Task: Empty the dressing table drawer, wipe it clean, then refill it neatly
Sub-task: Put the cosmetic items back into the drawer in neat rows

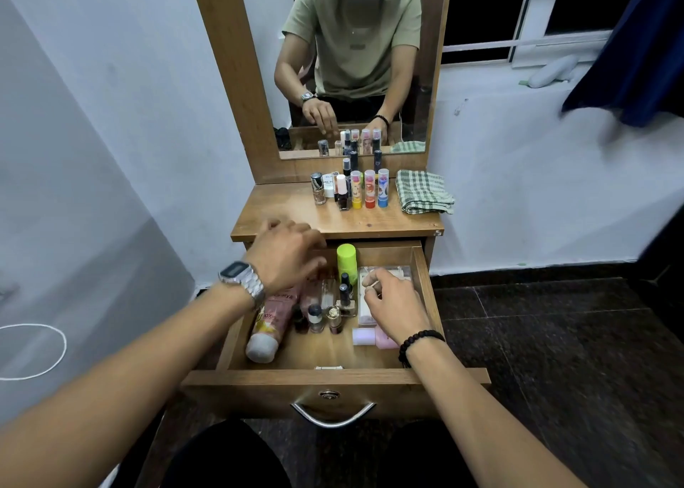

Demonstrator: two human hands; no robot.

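The wooden drawer (pixel 425 287) stands pulled out below the table top (pixel 281 209). Inside lie a pink tube (pixel 272 321), a lime-green capped bottle (pixel 346 259), several small nail polish bottles (pixel 335 311), a clear plastic box (pixel 392 271) and a pale pink bottle (pixel 370 337). My left hand (pixel 287 254), wearing a metal watch, hovers over the drawer's back left with fingers loosely spread, holding nothing. My right hand (pixel 394 304) reaches into the right side, fingers curled over the clear box; whether it grips the box is unclear.
On the table top stand several lip balms and nail polishes (pixel 355 189) in a cluster, with a folded green checked cloth (pixel 423 191) to their right. A mirror (pixel 351 61) rises behind. Dark tiled floor lies right of the drawer.
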